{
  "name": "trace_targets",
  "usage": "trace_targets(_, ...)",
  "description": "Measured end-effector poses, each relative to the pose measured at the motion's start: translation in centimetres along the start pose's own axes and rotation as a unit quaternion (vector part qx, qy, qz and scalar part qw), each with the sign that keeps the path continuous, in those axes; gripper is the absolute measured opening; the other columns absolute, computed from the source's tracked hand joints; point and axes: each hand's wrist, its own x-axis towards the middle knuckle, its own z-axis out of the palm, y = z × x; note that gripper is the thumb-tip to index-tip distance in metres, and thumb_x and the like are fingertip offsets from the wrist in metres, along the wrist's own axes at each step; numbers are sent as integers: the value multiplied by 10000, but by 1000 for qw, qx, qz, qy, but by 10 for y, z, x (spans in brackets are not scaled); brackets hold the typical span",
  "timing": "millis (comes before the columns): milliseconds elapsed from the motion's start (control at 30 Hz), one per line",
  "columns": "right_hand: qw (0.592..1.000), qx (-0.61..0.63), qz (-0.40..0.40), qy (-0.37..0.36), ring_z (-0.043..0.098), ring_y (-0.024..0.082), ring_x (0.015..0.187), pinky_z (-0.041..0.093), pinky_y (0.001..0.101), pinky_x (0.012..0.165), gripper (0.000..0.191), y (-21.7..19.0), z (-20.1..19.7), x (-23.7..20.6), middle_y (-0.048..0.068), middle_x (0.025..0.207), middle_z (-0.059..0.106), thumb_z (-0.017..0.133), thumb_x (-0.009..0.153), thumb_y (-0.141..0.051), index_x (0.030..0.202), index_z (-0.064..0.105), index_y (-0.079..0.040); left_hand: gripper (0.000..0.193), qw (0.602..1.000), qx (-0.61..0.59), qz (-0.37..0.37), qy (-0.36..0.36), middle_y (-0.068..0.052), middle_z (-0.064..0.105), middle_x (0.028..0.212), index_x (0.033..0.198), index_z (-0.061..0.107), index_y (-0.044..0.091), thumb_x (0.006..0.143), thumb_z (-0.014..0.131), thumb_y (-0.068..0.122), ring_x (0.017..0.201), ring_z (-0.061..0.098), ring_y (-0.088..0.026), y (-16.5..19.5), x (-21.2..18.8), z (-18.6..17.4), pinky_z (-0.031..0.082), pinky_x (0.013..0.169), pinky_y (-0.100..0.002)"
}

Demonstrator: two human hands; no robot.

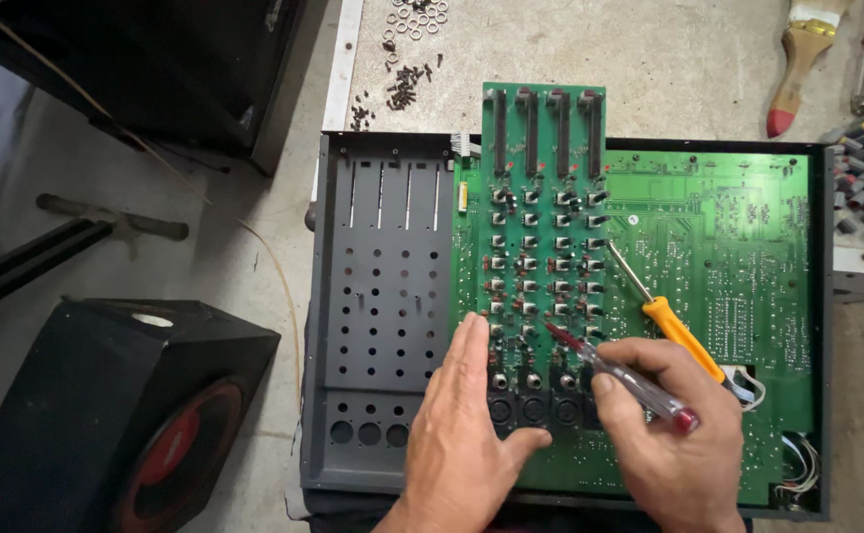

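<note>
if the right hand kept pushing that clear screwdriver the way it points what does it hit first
The right hand aims the clear screwdriver up-left; its tip seems already at the small board knobs, though depth is unclear.

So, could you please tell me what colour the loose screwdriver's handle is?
Orange, on the loose screwdriver, in the head view.

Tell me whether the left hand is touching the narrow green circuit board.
Touching. The head view shows the left hand lying flat on the narrow green circuit board, fingertips over its lower edge beside the black round sockets.

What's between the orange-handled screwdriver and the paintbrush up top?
In the head view, only the large green circuit board, the case rim, then bare concrete benchtop lie between the orange-handled screwdriver and the paintbrush.
</note>
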Motion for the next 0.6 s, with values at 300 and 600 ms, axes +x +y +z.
trace_targets(300, 1000, 19, 4, 3, 601, 50, 700, 466, 211, 589, 222, 4, -1, -1, 2, 848, 699, 732, 867, -73, 1083, 715, -25, 988, 990, 121, -30, -65, -255, 399, 1566, 1432, 403, -21, 639, 932, 241, 1240, 557, -424, 13, 2, -7, 480, 943, -452)
trace_targets(600, 1000, 24, -3, 9, 589, 33, 728, 458, 193, 611, 224, 8, -5, -2, -8, 879, 691, 734, 873, -77, 1089, 708, -25, 840, 974, 217, 61, -20, -191, 604, 1345, 1312, 566, -10, 615, 913, 308, 995, 670, -377, 26, 0, -23, 521, 824, -490)
